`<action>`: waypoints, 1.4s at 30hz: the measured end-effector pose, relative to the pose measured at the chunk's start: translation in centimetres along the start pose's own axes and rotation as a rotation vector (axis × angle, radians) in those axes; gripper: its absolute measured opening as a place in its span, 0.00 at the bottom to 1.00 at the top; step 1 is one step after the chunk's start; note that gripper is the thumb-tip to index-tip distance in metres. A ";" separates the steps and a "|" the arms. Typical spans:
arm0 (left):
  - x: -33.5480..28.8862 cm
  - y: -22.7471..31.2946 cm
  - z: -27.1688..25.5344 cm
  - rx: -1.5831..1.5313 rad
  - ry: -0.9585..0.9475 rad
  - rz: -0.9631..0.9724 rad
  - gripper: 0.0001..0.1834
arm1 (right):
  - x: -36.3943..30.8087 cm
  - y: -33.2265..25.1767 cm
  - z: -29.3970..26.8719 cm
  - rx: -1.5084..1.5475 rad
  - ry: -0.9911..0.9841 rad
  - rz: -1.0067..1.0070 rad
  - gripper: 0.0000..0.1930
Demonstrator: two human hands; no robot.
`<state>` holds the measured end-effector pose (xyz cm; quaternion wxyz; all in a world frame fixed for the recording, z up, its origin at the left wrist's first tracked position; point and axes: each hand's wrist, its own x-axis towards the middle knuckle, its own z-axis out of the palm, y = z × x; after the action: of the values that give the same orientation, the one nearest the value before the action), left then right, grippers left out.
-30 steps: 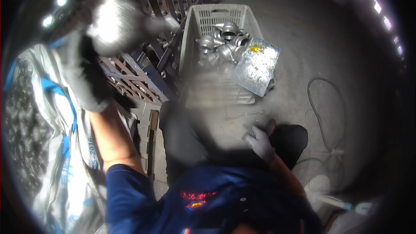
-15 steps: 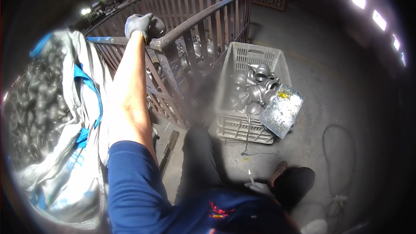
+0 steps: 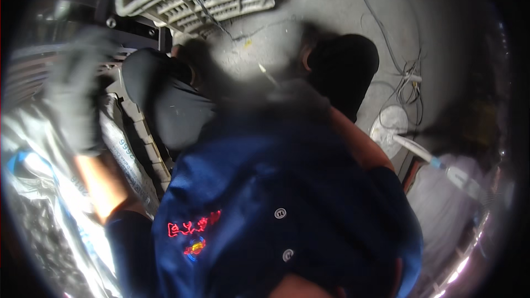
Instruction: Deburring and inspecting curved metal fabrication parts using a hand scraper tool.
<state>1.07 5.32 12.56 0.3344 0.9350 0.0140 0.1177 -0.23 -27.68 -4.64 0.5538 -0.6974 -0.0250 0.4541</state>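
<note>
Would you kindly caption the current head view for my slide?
Blurred gloved left hand, right hand with a pointed tool, crate ahead.

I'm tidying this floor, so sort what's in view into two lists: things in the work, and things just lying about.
Likely in the work:
pointed tool in the right hand
slatted rack and white bag near the blurred left hand
grey crate

Apparently lying about:
tangled cable
round white object

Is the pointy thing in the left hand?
No, the pointy thing sticks out from the blurred right hand, well away from the left hand.
</note>
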 end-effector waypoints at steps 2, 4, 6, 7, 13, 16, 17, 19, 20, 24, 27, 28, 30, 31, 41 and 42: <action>-3.9 -0.1 5.1 -0.598 -0.350 -0.386 0.04 | -1.5 -0.5 -0.1 -0.167 -0.021 -0.035 0.06; -8.3 -1.3 9.2 -0.763 -0.659 -0.398 0.03 | -2.8 -0.8 -0.3 -0.144 -0.075 -0.217 0.07; -11.2 -2.8 11.9 -0.675 -0.898 -0.277 0.04 | -3.5 0.0 -0.3 -0.123 -0.095 -0.234 0.09; -11.8 -3.2 12.6 -0.673 -0.893 -0.269 0.04 | -3.7 0.4 -0.1 -0.097 -0.117 -0.254 0.12; -10.7 -3.7 12.5 -0.670 -1.048 -0.155 0.12 | -2.7 2.5 1.2 -0.344 -0.139 -0.326 0.13; -10.2 -3.3 11.4 -0.647 -1.057 -0.025 0.14 | -2.1 1.4 1.3 -0.493 -0.225 -0.270 0.13; -10.2 -3.2 11.1 -0.639 -1.060 0.014 0.14 | -2.3 0.8 1.3 -0.507 -0.214 -0.284 0.13; -10.2 -3.1 10.0 -0.622 -1.060 0.085 0.15 | -3.1 -1.4 1.5 -0.435 -0.232 -0.174 0.14; -10.3 -3.2 9.6 -0.614 -1.062 0.117 0.16 | -2.7 -1.2 1.6 -0.448 -0.227 -0.186 0.14; -11.1 -7.3 9.7 -0.519 -1.176 0.222 0.22 | -2.2 -1.6 1.9 -0.373 -0.286 -0.221 0.16; -10.6 -3.9 9.1 -0.618 -1.154 0.115 0.23 | -2.0 -2.8 2.5 -0.215 -0.313 -0.197 0.17; -11.2 -3.3 9.3 -0.650 -1.058 0.115 0.23 | -1.7 -3.0 2.7 -0.200 -0.336 -0.122 0.18; -11.9 -3.8 9.6 -0.677 -0.960 0.112 0.23 | -0.4 -2.3 2.6 -0.267 -0.372 -0.132 0.18; -12.4 -4.5 10.3 -0.522 -0.978 0.065 0.22 | 0.0 -2.4 2.6 -0.339 -0.409 -0.135 0.19; -12.0 -4.7 11.1 -0.176 -1.026 -0.014 0.18 | 2.3 -2.3 3.7 -0.152 -0.445 -0.250 0.20; -12.7 -4.8 11.2 -0.202 -1.025 -0.035 0.18 | 2.8 -3.2 4.1 -0.334 -0.451 -0.269 0.20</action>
<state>-8.43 0.72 -1.47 0.3888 0.8353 -0.1473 -0.3598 0.21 -21.87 -3.65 0.4671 -0.6509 -0.3136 0.5096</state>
